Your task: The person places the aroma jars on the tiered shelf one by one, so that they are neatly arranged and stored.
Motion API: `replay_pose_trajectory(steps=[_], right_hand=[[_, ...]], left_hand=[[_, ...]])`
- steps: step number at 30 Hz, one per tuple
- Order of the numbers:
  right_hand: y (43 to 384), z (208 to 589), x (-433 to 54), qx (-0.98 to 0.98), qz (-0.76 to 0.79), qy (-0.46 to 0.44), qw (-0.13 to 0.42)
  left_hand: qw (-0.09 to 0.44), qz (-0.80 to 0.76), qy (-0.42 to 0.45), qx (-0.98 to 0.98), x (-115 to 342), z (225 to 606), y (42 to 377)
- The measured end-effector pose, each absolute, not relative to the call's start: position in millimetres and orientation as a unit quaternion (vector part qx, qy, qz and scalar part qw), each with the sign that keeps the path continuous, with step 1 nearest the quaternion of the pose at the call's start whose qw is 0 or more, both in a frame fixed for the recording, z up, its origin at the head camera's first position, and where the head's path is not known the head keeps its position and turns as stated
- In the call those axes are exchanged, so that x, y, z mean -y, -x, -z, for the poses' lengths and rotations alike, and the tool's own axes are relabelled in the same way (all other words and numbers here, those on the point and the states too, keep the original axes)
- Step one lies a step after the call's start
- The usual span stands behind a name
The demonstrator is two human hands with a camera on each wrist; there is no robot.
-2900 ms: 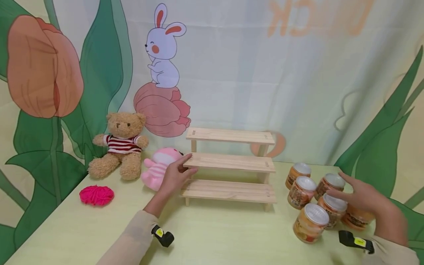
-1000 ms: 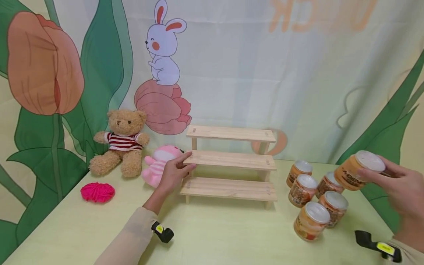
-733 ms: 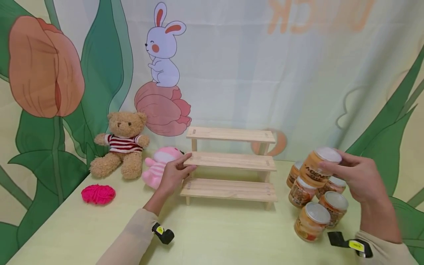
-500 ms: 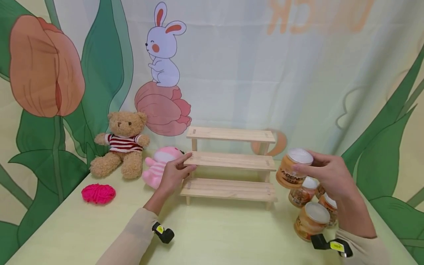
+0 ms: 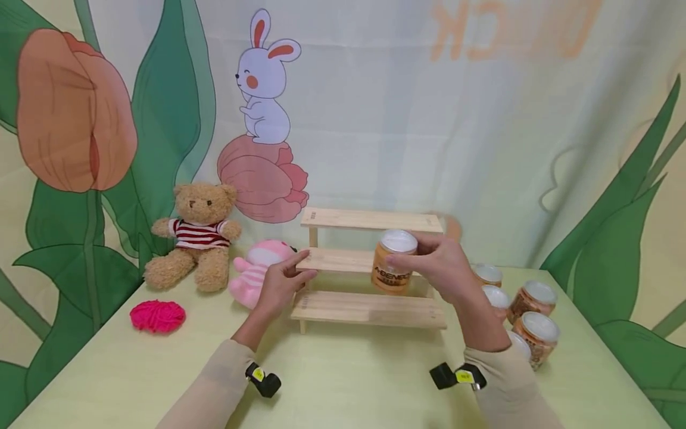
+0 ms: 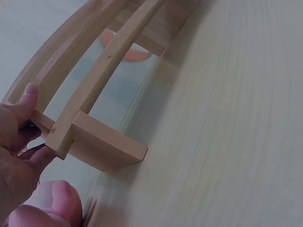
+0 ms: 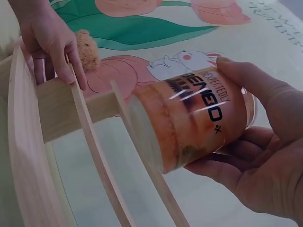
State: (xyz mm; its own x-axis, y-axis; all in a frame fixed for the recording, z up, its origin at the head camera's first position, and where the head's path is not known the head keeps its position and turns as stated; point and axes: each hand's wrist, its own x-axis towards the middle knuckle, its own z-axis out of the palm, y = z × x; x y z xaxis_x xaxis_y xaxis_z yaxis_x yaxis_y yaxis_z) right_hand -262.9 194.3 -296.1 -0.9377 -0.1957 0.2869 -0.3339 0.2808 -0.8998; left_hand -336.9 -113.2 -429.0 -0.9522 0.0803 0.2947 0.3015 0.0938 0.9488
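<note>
My right hand (image 5: 442,265) grips an orange-labelled can (image 5: 393,274) with a clear-looking top, upright in the head view. It is held in front of the middle board of a three-tier wooden display stand (image 5: 370,308). In the right wrist view the thumb lies on one side of the can (image 7: 189,123) and the fingers on the other; the can's underside stands apart from the boards. My left hand (image 5: 281,283) grips the stand's left end at the middle board. The left wrist view has that hand (image 6: 16,142) with its thumb and fingers around the stand's end (image 6: 94,85).
Several similar cans (image 5: 536,336) stand on the table at the right, partly behind my right forearm. Left of the stand are a pink plush toy (image 5: 252,277), a teddy bear (image 5: 200,238) and a bundle of pink yarn (image 5: 158,316). A printed curtain (image 5: 375,119) hangs behind.
My right hand took a can from the group at the right, lifted it and carried it left to the front of the stand. My left hand stays on the stand.
</note>
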Motion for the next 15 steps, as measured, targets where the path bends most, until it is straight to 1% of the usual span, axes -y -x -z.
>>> replay_pose_trajectory(steps=[7, 15], right_hand=[[301.8, 278.3, -158.4, 0.786, -0.590, -0.172, 0.074], [336.8, 259.9, -140.5, 0.792, -0.583, -0.161, 0.086]], left_hand=[[0.082, 0.655, 0.135, 0.739, 113.2, 427.8, 338.1], [0.084, 0.658, 0.144, 0.734, 112.5, 427.2, 339.0]])
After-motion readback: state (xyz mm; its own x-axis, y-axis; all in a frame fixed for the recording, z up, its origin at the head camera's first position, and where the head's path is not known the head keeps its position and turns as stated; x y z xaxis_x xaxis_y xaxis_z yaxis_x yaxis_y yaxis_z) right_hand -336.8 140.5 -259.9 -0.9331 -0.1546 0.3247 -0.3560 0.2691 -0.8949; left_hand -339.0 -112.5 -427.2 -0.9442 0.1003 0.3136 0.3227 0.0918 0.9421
